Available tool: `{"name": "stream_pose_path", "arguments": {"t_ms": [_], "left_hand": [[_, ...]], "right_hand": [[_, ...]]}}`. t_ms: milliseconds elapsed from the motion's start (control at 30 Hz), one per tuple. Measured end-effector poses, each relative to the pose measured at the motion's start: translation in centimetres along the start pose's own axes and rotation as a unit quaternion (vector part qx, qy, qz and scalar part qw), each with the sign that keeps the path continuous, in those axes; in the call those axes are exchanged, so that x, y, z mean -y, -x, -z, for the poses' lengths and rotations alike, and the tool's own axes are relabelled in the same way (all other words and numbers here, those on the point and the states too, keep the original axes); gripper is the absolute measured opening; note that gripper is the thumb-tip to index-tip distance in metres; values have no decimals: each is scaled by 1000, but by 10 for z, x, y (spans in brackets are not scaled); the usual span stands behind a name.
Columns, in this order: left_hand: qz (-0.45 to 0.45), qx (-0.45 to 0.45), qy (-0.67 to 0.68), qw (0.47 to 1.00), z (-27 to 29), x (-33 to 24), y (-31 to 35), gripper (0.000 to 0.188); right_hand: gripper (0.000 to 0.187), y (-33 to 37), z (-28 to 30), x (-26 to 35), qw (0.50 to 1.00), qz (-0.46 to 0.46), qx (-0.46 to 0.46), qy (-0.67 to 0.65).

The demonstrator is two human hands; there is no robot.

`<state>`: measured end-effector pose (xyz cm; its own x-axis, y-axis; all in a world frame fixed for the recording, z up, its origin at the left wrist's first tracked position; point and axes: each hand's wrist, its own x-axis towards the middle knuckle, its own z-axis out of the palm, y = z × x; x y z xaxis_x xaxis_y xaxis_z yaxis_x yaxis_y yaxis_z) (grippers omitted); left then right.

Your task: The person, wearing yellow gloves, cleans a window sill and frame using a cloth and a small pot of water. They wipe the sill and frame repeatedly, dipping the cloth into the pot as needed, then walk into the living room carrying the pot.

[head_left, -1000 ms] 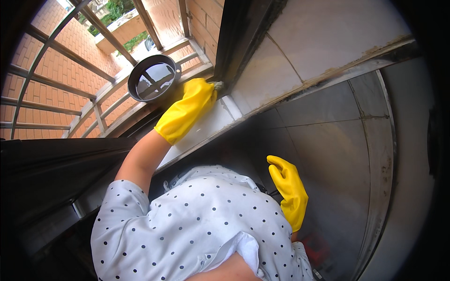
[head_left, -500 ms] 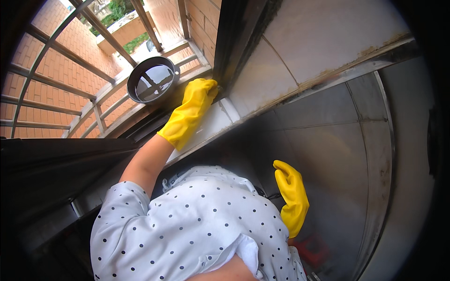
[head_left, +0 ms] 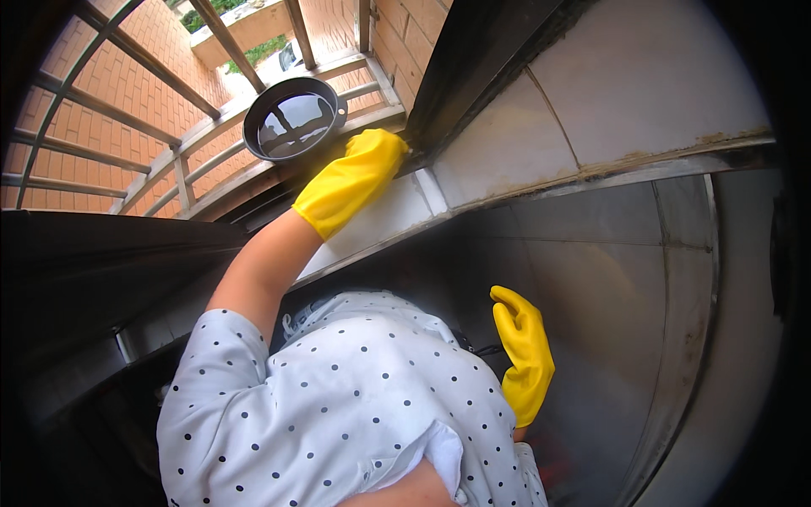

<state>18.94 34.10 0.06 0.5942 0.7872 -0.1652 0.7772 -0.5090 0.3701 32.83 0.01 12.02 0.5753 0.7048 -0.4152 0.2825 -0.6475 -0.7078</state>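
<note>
My left hand (head_left: 359, 177), in a yellow rubber glove, reaches out to the inner corner of the window frame. Its fingers are curled closed against the sill (head_left: 384, 215), and whatever they may hold is hidden. Just beyond it a round black basin (head_left: 295, 122) with dark, reflecting liquid rests on the ledge by the window bars. My right hand (head_left: 525, 359), in a matching yellow glove, is raised beside my body at the right. Its fingers are loosely bent, nothing shows in them, and it looks apart from any surface.
Metal bars (head_left: 144, 63) enclose the ledge outside, with a brick wall behind. A dark window frame (head_left: 486, 63) rises beside my left hand. Stained wall tiles (head_left: 650, 84) are at the upper right, and a grey tiled recess (head_left: 591, 279) lies below the metal-edged lip.
The view has shifted, so the window and basin sit higher and farther right. My left hand stays at the frame corner, its arm a little more stretched. My right hand hardly changes.
</note>
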Motion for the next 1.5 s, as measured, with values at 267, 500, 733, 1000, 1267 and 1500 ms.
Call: {"name": "stream_pose_path", "arguments": {"t_ms": [267, 500, 733, 1000, 1267, 1500], "left_hand": [[-36, -65, 41, 996, -25, 11, -19, 28], [-33, -97, 66, 993, -12, 15, 0, 18], [16, -65, 48, 997, -13, -5, -21, 24], [-25, -47, 11, 999, -15, 21, -13, 23], [-60, -67, 21, 996, -4, 24, 0, 20], [-51, -77, 51, 994, 5, 43, 27, 19]], "right_hand": [[29, 5, -2, -8, 999, -6, -15, 34], [28, 8, -3, -7, 999, -31, -15, 12], [27, 7, -7, -4, 999, -24, -1, 32], [26, 1, -5, -8, 999, -27, -6, 19], [25, 15, -4, 12, 998, -20, -26, 57], [24, 20, 3, 2, 997, -41, -44, 45]]}}
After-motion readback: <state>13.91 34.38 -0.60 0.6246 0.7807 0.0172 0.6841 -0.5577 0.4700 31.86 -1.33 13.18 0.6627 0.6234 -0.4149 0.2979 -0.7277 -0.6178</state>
